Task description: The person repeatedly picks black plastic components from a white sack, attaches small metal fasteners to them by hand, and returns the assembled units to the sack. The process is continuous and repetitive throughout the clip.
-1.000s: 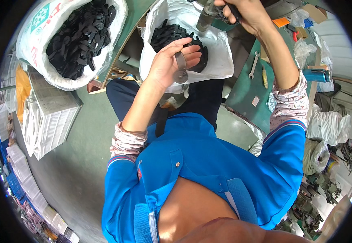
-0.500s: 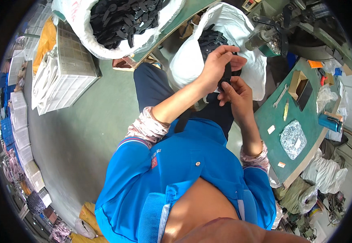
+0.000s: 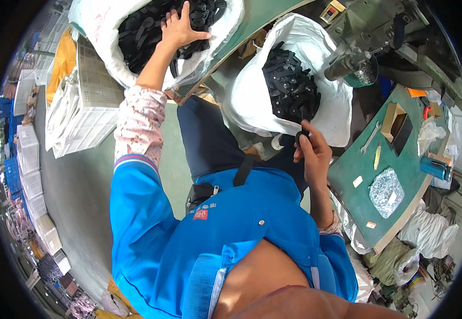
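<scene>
My left hand (image 3: 179, 31) is over the large white sack (image 3: 127, 72) at the far left, its fingers spread over a heap of flat black pieces (image 3: 143, 34) with rounded ends. It looks open, with nothing gripped. My right hand (image 3: 314, 151) is closed in a pinch on a black piece (image 3: 301, 137) of similar look, held upright and partly hidden by the fingers. Just beyond that hand, a second white sack (image 3: 244, 103) holds many more black pieces (image 3: 290, 85), some showing small round studs or holes.
Right of me, a green table (image 3: 348, 173) carries a wrench (image 3: 370, 137), an open cardboard box (image 3: 393, 119), a bag of shiny bits (image 3: 386, 192) and a blue container (image 3: 434, 167). Machinery with a cup of small metal parts (image 3: 363, 74) stands at far right. A white crate (image 3: 95, 95) stands left.
My left hand has left my right hand and reached forward-left to the pieces in the large sack. My right hand has moved slightly down and still holds a black piece.
</scene>
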The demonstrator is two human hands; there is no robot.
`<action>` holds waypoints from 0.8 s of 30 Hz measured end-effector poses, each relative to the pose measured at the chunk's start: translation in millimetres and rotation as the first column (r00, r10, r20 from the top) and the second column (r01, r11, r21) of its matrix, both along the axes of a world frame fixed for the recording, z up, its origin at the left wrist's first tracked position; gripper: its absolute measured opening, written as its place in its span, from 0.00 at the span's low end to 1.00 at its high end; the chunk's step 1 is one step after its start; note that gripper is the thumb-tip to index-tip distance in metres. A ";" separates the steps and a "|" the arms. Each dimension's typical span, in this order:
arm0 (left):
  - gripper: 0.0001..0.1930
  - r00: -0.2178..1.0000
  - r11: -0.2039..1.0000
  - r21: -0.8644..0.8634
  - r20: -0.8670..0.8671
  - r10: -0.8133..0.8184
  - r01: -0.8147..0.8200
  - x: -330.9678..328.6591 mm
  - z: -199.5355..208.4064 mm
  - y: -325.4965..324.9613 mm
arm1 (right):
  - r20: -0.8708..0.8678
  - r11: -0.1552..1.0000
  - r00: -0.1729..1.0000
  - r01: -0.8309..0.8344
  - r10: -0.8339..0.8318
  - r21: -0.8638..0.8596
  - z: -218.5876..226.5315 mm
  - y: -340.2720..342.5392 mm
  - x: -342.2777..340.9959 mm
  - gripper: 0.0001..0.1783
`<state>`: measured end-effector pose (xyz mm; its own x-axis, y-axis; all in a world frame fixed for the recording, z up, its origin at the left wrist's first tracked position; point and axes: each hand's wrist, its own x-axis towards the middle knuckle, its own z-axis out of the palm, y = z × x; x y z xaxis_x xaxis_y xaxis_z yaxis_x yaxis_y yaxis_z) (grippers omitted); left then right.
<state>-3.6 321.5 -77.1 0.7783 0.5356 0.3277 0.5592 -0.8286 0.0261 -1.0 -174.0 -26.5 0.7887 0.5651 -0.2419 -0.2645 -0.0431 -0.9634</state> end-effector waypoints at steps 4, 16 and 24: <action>0.77 0.847 0.921 -0.294 -0.527 0.068 -0.257 54.7 70.4 -17.4 | -0.022 0.996 0.996 0.088 -0.089 -0.023 -2.5 -3.7 -14.6 0.15; 0.45 0.942 0.996 -0.024 -0.327 0.075 -0.088 32.9 -9.3 42.7 | -0.060 0.995 0.997 -0.049 0.055 0.087 -3.9 -1.2 -6.9 0.20; 0.33 0.997 0.993 -0.107 -0.051 0.051 -0.056 19.8 24.1 -6.3 | 0.080 0.996 0.997 -0.021 0.014 0.082 -4.8 6.6 -16.0 0.25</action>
<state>16.2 315.1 -53.0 0.7609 0.6072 0.2286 0.6055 -0.7912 0.0863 -16.9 -167.4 -31.4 0.7935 0.5943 -0.1311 -0.1874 0.0337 -0.9817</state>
